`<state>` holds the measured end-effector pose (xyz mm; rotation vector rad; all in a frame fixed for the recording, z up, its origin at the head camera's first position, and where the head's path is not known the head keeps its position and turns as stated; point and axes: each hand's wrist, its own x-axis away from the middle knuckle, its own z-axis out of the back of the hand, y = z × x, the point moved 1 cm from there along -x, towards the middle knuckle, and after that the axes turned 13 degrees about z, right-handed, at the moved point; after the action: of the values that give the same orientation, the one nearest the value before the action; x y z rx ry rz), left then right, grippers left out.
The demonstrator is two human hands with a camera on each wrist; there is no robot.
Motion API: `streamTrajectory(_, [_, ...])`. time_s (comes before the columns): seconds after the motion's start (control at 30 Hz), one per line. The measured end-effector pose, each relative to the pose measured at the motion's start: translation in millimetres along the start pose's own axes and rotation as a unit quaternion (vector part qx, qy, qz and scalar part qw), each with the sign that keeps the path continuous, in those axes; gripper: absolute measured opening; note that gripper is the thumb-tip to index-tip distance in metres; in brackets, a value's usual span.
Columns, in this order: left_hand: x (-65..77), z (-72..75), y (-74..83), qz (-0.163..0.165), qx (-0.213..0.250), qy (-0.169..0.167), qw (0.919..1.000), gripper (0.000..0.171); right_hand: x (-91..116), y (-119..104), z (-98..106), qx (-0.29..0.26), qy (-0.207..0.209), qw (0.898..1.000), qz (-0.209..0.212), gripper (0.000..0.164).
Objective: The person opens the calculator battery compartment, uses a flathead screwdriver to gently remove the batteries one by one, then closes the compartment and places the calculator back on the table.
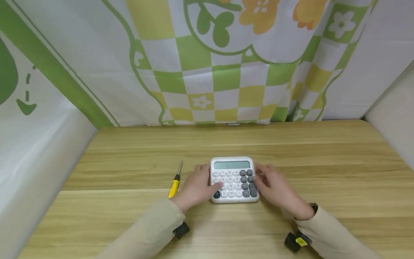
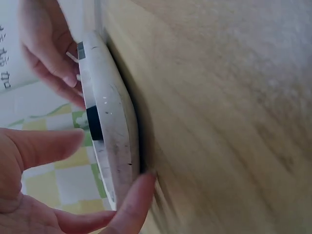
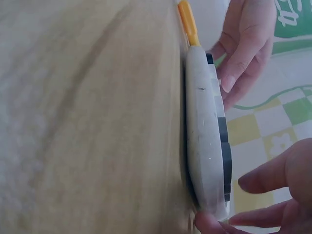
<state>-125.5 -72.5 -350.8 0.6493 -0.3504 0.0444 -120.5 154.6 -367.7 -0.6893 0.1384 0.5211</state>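
A white calculator (image 1: 234,182) with white and grey keys and a grey display lies on the wooden table, display toward the far side. My left hand (image 1: 198,185) is at its left edge, the thumb reaching over the lower left keys. In the left wrist view, one fingertip (image 2: 146,183) is low by the calculator's rim, near the tabletop. At the right edge is my right hand (image 1: 273,185), its thumb beside the grey keys. The right wrist view shows that thumb (image 3: 258,178) standing a little off the keys, with a fingertip (image 3: 207,223) low at the calculator's corner.
A screwdriver (image 1: 175,184) with a yellow handle lies left of the calculator, beside my left hand, its shaft pointing away. Behind the wooden table (image 1: 307,154) hangs a checked, flowered curtain (image 1: 226,79). Black wrist devices are at both sleeves.
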Motion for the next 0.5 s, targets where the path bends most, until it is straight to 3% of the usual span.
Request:
streamTrajectory(0.17, [3.3, -4.7, 2.3, -0.043, -0.047, 0.040, 0.9972, 0.070, 1.2, -2.5, 0.3, 0.044, 0.002, 0.998, 0.043, 0.050])
streamTrajectory(0.33, [6.2, -7.1, 4.4, -0.065, -0.088, 0.050, 0.9928, 0.071, 0.9, -7.1, -0.2, 0.108, -0.007, 0.991, 0.079, 0.059])
streamTrajectory(0.5, [8.1, -10.8, 5.7, -0.076, -0.124, 0.062, 0.9874, 0.068, -0.8, -11.3, -3.7, 0.145, -0.033, 0.986, 0.076, 0.067])
